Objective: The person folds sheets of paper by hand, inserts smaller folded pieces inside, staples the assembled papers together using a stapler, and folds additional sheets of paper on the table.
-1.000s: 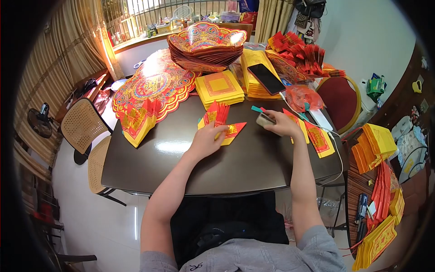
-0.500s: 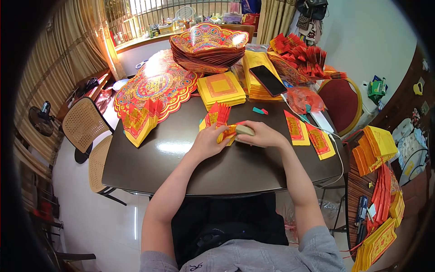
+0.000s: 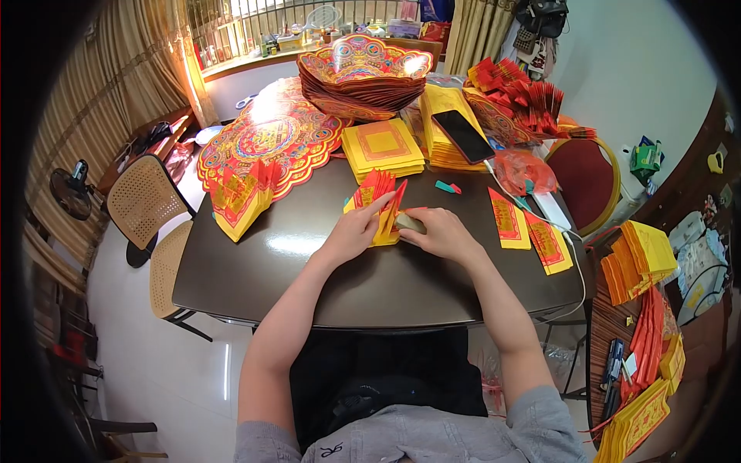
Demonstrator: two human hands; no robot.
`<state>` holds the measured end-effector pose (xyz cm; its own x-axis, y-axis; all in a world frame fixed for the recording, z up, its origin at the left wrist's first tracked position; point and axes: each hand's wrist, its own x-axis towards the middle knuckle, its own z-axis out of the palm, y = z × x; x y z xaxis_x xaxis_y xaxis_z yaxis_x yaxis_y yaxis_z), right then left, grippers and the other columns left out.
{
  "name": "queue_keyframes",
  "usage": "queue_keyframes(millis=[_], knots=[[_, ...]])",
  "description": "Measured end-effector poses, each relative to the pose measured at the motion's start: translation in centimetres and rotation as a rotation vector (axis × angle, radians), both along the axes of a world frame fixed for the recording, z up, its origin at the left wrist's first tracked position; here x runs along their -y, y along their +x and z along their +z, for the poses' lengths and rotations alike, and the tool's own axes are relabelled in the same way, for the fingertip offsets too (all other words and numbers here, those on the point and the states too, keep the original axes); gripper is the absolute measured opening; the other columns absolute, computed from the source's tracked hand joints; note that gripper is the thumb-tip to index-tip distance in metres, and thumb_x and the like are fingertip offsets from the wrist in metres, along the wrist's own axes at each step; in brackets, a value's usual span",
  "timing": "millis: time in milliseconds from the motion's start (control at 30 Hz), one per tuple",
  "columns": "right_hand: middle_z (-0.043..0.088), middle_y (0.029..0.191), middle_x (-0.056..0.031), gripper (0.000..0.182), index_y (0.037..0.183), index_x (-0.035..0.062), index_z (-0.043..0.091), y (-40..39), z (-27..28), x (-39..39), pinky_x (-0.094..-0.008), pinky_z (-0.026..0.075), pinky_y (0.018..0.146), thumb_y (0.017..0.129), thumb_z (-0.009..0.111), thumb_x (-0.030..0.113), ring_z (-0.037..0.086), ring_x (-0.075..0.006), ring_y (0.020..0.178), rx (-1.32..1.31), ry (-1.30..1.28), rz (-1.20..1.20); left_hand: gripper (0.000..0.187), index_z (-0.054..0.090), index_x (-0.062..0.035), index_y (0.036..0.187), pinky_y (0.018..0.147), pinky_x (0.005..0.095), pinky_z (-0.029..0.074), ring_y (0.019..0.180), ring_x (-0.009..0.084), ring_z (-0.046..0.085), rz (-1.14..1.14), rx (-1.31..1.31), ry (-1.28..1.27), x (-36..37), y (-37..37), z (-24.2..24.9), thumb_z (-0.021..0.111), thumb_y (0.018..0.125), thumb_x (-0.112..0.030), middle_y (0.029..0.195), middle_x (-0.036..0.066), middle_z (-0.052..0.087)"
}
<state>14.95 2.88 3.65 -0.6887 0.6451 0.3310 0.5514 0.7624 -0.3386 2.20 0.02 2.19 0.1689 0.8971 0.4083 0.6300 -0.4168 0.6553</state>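
Observation:
My left hand (image 3: 359, 234) grips a bundle of folded red-and-yellow joss paper (image 3: 376, 185) above the dark table, its index finger stretched along the upright red folds. Closed around an olive-grey stapler (image 3: 411, 224), my right hand (image 3: 446, 233) is at the right side of that bundle. The stapler's nose meets the paper, partly hidden by the fingers. Another fanned joss paper piece (image 3: 243, 201) lies to the left. Two folded strips (image 3: 509, 220) rest to the right. Behind the hands is a stack of yellow joss paper sheets (image 3: 384, 148).
Nested ornate paper bowls (image 3: 363, 77) stand at the back beside a flat scalloped sheet (image 3: 270, 139). A phone (image 3: 463, 136) with a white cable lies on a tall yellow stack. Red folded pieces (image 3: 532, 100) fill a bowl at right. A side table (image 3: 602, 324) carries more paper.
My left index finger has lifted and straightened along the red folds, which now stand more spread. The stapler stays at the paper's right side. The view has shifted slightly.

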Motion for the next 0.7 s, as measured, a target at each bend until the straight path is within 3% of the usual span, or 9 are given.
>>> queue_keyframes(millis=[133,300,433,700], knots=[[0.041,0.048,-0.0088,0.018,0.059,0.0002,0.039,0.2,-0.3,-0.5,-0.0228,0.028,0.037,0.048,0.041,0.015,0.036,-0.0204,0.04,-0.046,0.006,0.029,0.016,0.036,-0.0045,0.068,0.04,0.0225,0.028,0.042,0.0179,0.035,0.049,0.051,-0.036,-0.3,0.1,-0.2,0.03,0.053,-0.003,0.051,0.007,0.038],[0.04,0.047,-0.0086,0.018,0.06,0.0003,0.039,0.5,0.6,-0.3,-0.0228,0.027,0.035,0.048,0.041,0.014,0.035,-0.02,0.038,-0.041,-0.012,0.049,0.014,0.038,-0.0051,0.064,0.041,0.0224,0.028,0.044,0.0181,0.035,-0.012,-0.041,0.096,-0.5,0.2,-1.2,0.032,0.051,-0.004,0.053,0.008,0.037],[0.04,0.046,-0.0077,0.016,0.056,0.0011,0.038,1.0,0.8,-0.5,-0.0235,0.027,0.036,0.048,0.04,0.015,0.036,-0.02,0.04,0.083,-0.156,0.06,0.011,0.039,-0.0052,0.06,0.042,0.0224,0.029,0.047,0.0184,0.035,0.026,-0.278,0.24,-0.4,0.9,-1.5,0.034,0.05,-0.005,0.055,0.008,0.034],[0.038,0.043,-0.0078,0.015,0.059,0.0008,0.038,2.0,0.8,-0.8,-0.0217,0.025,0.033,0.047,0.041,0.01,0.031,-0.0185,0.034,0.034,-0.094,0.105,0.011,0.039,-0.0049,0.059,0.043,0.0229,0.029,0.049,0.0189,0.035,-0.002,-0.291,0.253,-0.4,1.5,-1.4,0.034,0.05,-0.005,0.056,0.008,0.033]])
